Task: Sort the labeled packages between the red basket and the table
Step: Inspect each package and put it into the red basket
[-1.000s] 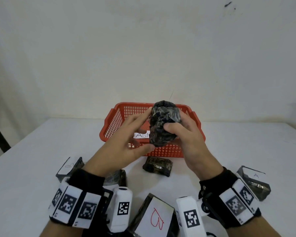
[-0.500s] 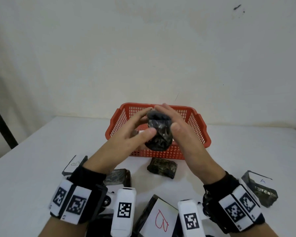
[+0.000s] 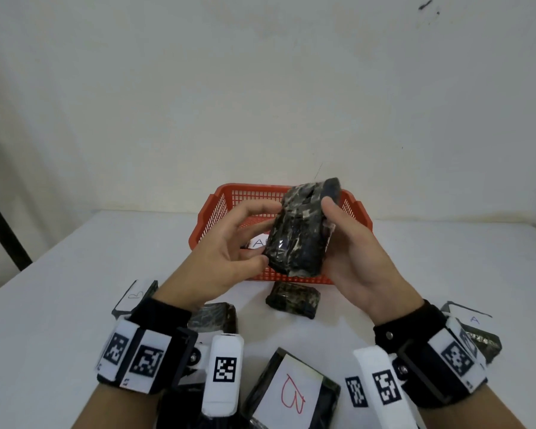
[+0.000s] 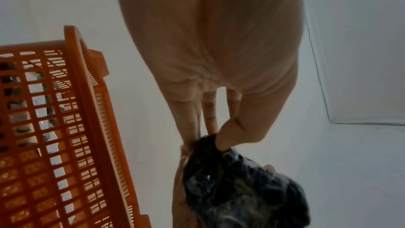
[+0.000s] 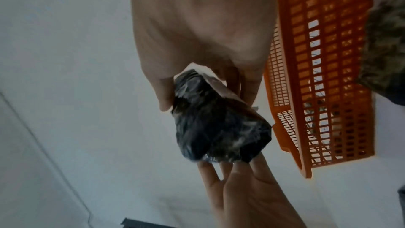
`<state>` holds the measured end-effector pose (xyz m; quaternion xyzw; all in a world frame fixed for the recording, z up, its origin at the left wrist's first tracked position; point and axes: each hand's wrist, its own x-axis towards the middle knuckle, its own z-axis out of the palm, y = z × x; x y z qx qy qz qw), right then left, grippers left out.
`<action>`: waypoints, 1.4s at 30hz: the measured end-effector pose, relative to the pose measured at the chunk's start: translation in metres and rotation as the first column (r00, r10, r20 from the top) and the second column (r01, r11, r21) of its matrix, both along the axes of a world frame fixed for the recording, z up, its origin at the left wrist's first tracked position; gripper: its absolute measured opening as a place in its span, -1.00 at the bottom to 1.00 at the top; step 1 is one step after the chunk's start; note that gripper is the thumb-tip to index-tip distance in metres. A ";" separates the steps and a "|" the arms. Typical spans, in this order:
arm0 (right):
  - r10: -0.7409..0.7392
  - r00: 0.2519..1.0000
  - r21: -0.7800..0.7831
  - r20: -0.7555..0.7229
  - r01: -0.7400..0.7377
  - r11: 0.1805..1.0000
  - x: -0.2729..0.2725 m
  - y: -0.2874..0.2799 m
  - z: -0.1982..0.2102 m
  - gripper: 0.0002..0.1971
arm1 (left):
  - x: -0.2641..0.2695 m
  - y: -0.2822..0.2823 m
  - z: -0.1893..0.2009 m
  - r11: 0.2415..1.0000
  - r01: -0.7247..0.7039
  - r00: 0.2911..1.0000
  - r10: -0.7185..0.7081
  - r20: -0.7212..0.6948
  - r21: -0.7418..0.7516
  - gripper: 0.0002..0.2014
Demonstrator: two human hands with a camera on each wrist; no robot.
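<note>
I hold a black plastic-wrapped package (image 3: 300, 233) in the air in front of the red basket (image 3: 212, 209). No label shows on its visible side. My left hand (image 3: 262, 232) pinches its left edge between thumb and fingers. From the other side my right hand (image 3: 338, 230) grips it, thumb on top, fingers hidden behind. The left wrist view shows the thumb and fingertips (image 4: 222, 139) on the end of the package (image 4: 241, 188). In the right wrist view my right hand (image 5: 206, 91) clasps the package (image 5: 219, 124), and left fingers (image 5: 232, 172) touch its far end.
The basket holds a white label reading A (image 3: 257, 243). On the white table lie a dark package (image 3: 293, 300) in front of the basket, a B-labelled one (image 3: 291, 391) near me, another B-labelled one (image 3: 135, 297) at left, a dark one (image 3: 214, 317) and an A-labelled one (image 3: 474, 332) at right.
Both hands have turned the package between them. Its long wrapped side now faces me, and it sits higher and tilted. My right palm has rolled upward.
</note>
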<state>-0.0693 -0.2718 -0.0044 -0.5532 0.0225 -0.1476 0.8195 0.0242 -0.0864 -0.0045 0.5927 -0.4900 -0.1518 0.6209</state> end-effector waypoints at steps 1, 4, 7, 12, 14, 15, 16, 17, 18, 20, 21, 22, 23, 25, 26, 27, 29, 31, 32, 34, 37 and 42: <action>0.002 1.000 0.021 -0.005 -0.002 1.000 -0.001 0.000 0.001 -0.52 | 0.000 0.000 -0.001 1.000 -0.015 1.000 0.015 0.000 -0.009 -0.39; -0.084 0.996 -0.068 -0.008 0.083 0.994 0.000 -0.001 0.001 -0.53 | -0.002 -0.002 0.000 0.997 -0.083 0.995 0.082 0.061 0.008 -0.46; -0.182 0.983 -0.143 0.009 0.181 0.973 0.003 -0.002 -0.003 -0.50 | -0.004 -0.001 0.003 0.986 -0.149 0.980 0.137 0.147 0.072 -0.54; -0.251 0.967 -0.232 0.041 0.254 0.939 0.001 0.000 -0.005 -0.52 | -0.008 0.001 0.007 0.980 -0.113 0.992 0.103 0.071 0.161 -0.47; -0.238 0.970 -0.274 0.050 0.243 0.930 0.000 0.002 -0.002 -0.67 | -0.009 -0.001 0.007 0.969 -0.148 0.987 0.132 0.095 0.197 -0.41; -0.230 0.972 -0.305 0.055 0.236 0.923 0.000 0.004 -0.002 -0.69 | -0.011 -0.002 0.006 0.960 -0.181 0.979 0.155 0.131 0.213 -0.39; -0.222 0.973 -0.335 0.058 0.228 0.914 -0.001 0.005 -0.001 -0.67 | -0.012 -0.004 0.005 0.950 -0.217 0.968 0.179 0.178 0.225 -0.37; -0.208 0.976 -0.360 0.059 0.215 0.908 -0.001 0.007 -0.001 -0.62 | -0.013 -0.006 0.004 0.942 -0.250 0.956 0.202 0.215 0.225 -0.36; -0.177 0.982 -0.386 0.061 0.187 0.903 -0.001 0.009 0.000 -0.54 | -0.013 -0.007 0.004 0.939 -0.272 0.948 0.223 0.228 0.210 -0.36; -0.082 0.995 -0.433 0.055 0.097 0.896 0.000 0.014 0.003 -0.41 | -0.010 -0.007 0.003 0.949 -0.267 0.957 0.241 0.162 0.169 -0.37; -0.040 0.998 -0.445 0.043 0.055 0.894 0.000 0.016 0.005 -0.36 | -0.007 -0.006 0.001 0.956 -0.256 0.965 0.242 0.106 0.147 -0.38; -0.012 1.000 -0.443 0.021 0.021 0.896 0.002 0.016 0.006 -0.30 | -0.003 -0.004 -0.001 0.960 -0.252 0.967 0.247 0.059 0.124 -0.39; 0.010 1.000 -0.431 -0.008 -0.012 0.902 0.004 0.015 0.008 -0.23 | 0.000 -0.001 -0.003 0.961 -0.258 0.966 0.257 0.021 0.095 -0.42; 0.054 0.995 -0.434 -0.078 -0.083 0.897 0.008 0.013 0.014 -0.17 | 0.005 0.005 -0.004 0.959 -0.283 0.956 0.283 -0.082 0.012 -0.48; 0.083 0.991 -0.445 -0.109 -0.123 0.887 0.009 0.012 0.017 -0.20 | 0.007 0.006 -0.005 0.956 -0.293 0.947 0.287 -0.147 -0.023 -0.50; 0.106 0.986 -0.454 -0.132 -0.155 0.877 0.011 0.013 0.019 -0.27 | 0.010 0.008 -0.005 0.954 -0.298 0.938 0.284 -0.201 -0.045 -0.51; 0.108 0.985 -0.451 -0.138 -0.159 0.878 0.014 0.017 0.024 -0.43 | 0.017 0.010 -0.002 0.954 -0.295 0.929 0.276 -0.245 -0.047 -0.55; 0.035 0.991 -0.417 -0.125 -0.085 0.905 0.022 0.022 0.029 -0.48 | 0.027 0.011 0.005 0.954 -0.300 0.933 0.291 -0.212 -0.010 -0.62; 0.000 0.991 -0.390 -0.131 -0.051 0.919 0.028 0.023 0.032 -0.48 | 0.034 0.012 0.009 0.952 -0.307 0.934 0.304 -0.189 0.014 -0.63; -0.057 0.984 -0.367 -0.171 -0.010 0.930 0.042 0.025 0.039 -0.48 | 0.048 0.014 0.017 0.947 -0.316 0.928 0.322 -0.189 0.062 -0.60; -0.143 0.953 -0.377 -0.267 0.033 0.926 0.072 0.021 0.050 -0.51 | 0.073 0.014 0.022 0.916 -0.384 0.886 0.401 -0.234 0.115 -0.68; -0.255 0.877 -0.483 -0.406 0.031 0.875 0.128 0.011 0.046 -0.53 | 0.115 0.003 0.005 0.733 -0.609 0.723 0.670 -0.167 0.304 -0.68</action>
